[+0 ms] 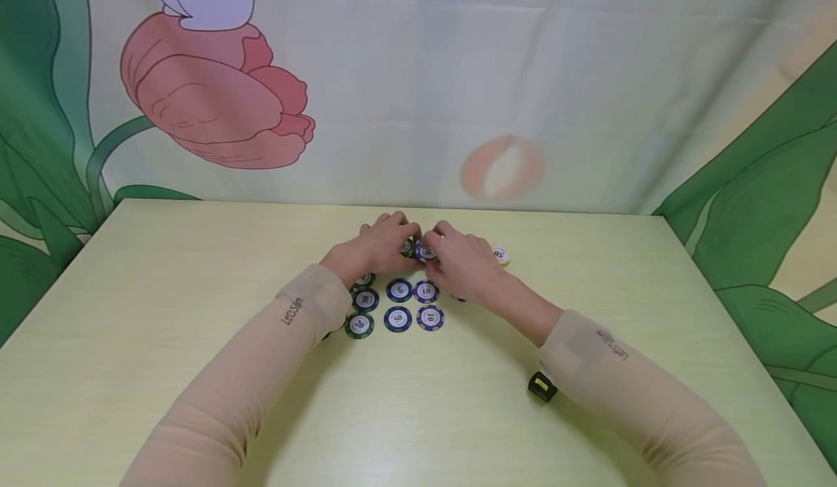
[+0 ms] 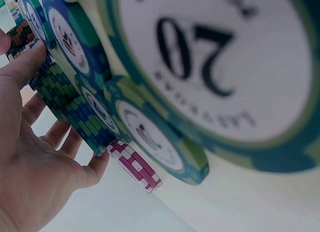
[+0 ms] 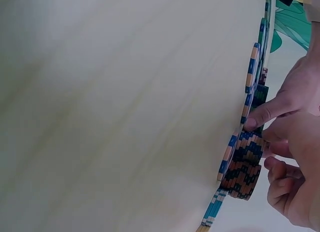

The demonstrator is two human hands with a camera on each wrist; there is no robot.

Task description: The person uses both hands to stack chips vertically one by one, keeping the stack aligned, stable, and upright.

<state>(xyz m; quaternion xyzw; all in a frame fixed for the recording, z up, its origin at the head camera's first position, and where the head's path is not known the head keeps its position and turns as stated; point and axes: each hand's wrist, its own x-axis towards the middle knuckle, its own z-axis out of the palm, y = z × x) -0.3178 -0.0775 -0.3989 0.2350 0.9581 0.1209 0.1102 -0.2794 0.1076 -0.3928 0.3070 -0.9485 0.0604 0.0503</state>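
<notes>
My left fingers point(image 1: 410, 230): curled round green stack point(image 2: 55, 86), centre of head view
My right fingers point(image 1: 446, 230): pinching blue stack point(image 3: 249, 147), just beside it
Flat chips point(image 1: 397, 319): on surface point(image 1: 392, 414), just below both stacks

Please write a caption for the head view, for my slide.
Left hand and right hand touch poker chips on a pale table, flower-print cloth behind.

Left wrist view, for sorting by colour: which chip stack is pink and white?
The lowest stack, right of the left hand; the others show green, blue or brown.
</notes>
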